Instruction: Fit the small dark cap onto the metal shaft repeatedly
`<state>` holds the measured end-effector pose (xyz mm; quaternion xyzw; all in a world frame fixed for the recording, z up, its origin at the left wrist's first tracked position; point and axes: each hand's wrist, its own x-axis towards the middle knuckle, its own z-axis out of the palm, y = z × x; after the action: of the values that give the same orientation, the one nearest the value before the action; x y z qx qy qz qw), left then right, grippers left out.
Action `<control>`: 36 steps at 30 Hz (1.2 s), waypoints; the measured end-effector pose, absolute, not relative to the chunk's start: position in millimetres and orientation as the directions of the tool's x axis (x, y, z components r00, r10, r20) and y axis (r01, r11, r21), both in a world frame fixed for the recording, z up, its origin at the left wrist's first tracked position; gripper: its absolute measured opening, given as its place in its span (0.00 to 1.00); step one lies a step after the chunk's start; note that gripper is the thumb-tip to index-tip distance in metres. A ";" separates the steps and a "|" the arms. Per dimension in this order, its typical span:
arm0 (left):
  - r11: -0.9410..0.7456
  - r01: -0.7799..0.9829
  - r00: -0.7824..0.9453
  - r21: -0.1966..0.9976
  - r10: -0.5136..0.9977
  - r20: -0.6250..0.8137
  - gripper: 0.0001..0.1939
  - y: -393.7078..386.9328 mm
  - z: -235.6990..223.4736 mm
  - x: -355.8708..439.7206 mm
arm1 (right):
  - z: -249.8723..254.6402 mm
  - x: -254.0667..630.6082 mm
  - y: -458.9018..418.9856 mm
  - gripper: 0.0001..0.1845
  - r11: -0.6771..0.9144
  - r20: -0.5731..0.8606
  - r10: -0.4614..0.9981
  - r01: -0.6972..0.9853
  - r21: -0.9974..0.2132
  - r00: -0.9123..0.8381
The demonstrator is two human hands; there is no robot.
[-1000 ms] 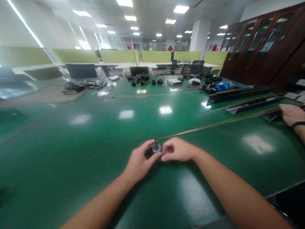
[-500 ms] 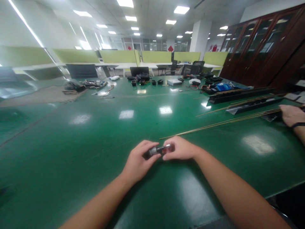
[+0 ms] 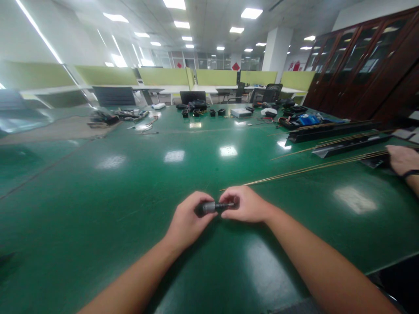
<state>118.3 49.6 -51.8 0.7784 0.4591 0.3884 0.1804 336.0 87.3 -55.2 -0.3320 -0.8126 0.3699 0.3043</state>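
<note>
Low over the green table (image 3: 147, 183), my left hand (image 3: 188, 218) grips the thick end of a short dark cylinder with a grey band (image 3: 208, 206). A thinner black stem with a shiny tip runs from it towards the right, into the hollow of my right hand (image 3: 245, 205). My right hand is curled around that thin end, its thumb and forefinger arched on either side. What its inner fingers touch is hidden. The cylinder lies roughly level between both hands. Its exact kind is too small and blurred to tell.
Long thin brass-coloured rods (image 3: 294, 172) reach from the right to just beyond my right hand. Black channel pieces (image 3: 340, 131) lie at the right, near another person's hand (image 3: 404, 160). Small black boxes (image 3: 212, 112), a white box (image 3: 241, 113) and cables (image 3: 149, 126) sit farther back.
My right hand has shifted slightly left, nearer my left hand. The cylinder has turned a little, showing more of its black stem and less of the shiny end.
</note>
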 end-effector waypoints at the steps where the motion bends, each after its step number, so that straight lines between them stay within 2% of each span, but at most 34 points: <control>1: -0.515 0.574 0.276 0.637 0.854 0.441 0.09 49.3 -51.7 118.5 | -54.4 335.3 86.7 0.13 0.532 0.273 0.756 0.316 -0.785 -0.595; 10: -0.528 0.544 0.307 0.652 0.849 0.431 0.06 48.6 -55.0 120.6 | -54.8 330.8 84.0 0.08 0.616 0.362 0.709 0.281 -0.736 -0.605; 36: -0.511 0.574 0.295 0.640 0.858 0.420 0.06 47.0 -55.0 121.8 | -57.4 330.1 84.9 0.05 0.573 0.298 0.743 0.339 -0.746 -0.599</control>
<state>121.8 47.0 -55.0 0.7825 0.4575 0.3783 0.1878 330.1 84.9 -57.4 -0.3253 -0.8318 0.3282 0.3074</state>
